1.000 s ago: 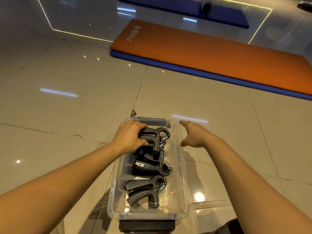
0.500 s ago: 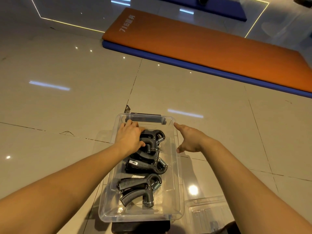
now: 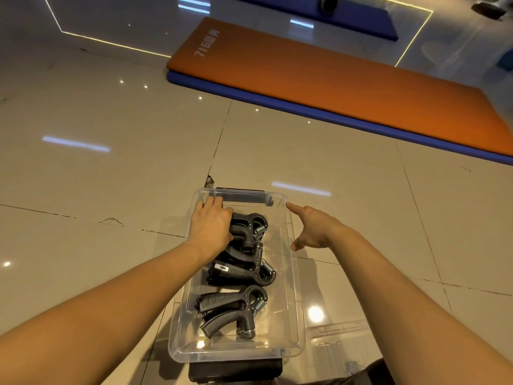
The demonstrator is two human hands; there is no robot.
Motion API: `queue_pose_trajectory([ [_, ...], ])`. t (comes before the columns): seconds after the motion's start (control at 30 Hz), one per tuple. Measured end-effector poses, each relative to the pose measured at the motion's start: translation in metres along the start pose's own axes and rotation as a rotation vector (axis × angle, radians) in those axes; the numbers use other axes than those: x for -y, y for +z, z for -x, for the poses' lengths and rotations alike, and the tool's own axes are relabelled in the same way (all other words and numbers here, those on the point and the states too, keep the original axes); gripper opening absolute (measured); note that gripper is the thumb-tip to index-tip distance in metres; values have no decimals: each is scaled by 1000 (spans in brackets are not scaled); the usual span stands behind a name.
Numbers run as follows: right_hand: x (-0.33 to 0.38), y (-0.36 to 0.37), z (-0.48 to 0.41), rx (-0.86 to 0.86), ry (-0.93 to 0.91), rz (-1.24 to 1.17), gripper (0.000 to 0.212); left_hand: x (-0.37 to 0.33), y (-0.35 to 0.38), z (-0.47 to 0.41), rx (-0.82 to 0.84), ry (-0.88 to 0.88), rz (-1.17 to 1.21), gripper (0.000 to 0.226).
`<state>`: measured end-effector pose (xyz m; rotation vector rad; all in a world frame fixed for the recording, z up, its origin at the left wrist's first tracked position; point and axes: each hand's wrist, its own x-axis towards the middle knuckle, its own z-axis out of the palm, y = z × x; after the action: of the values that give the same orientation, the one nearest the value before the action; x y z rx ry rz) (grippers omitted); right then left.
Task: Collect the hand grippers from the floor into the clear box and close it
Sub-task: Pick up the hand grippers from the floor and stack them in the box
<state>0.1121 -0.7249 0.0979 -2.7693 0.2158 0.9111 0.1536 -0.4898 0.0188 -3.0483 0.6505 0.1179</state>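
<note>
Clear plastic forms the box, which sits on the tiled floor just in front of the person, its long axis running straight away from them and its top uncovered. A black latch shows at its near end, and the clear lid lies flat on the floor just beside its near right corner. Three dark grey hand grippers lie inside, one behind another along the box. The nearest hand gripper lies across the box with its handles pointing left and its spring to the right. The middle hand gripper lies the same way and touches the far hand gripper, whose looped head and spring also face right. The left hand rests on the far one's handles, fingers reaching the far wall; whether they close round a handle cannot be told. The right hand hovers over the right rim, holding nothing, index finger stretched toward the far right corner and thumb apart. A grey latch spans the far end. Well beyond, an orange mat lies on a blue mat.
</note>
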Motion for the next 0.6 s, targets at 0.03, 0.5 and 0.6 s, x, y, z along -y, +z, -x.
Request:
queue_pose_trajectory([
  [0.03,2,-1,2,-6,6,13,115,2,-4,2,-9,6,8,61],
  [0.5,146,-56,75,-197,-293,-258,67,103,-160,73,-19,-126,411,52],
  [0.6,199,-61,93,-196,-402,-343,64,141,-199,106,7,-146,502,53],
])
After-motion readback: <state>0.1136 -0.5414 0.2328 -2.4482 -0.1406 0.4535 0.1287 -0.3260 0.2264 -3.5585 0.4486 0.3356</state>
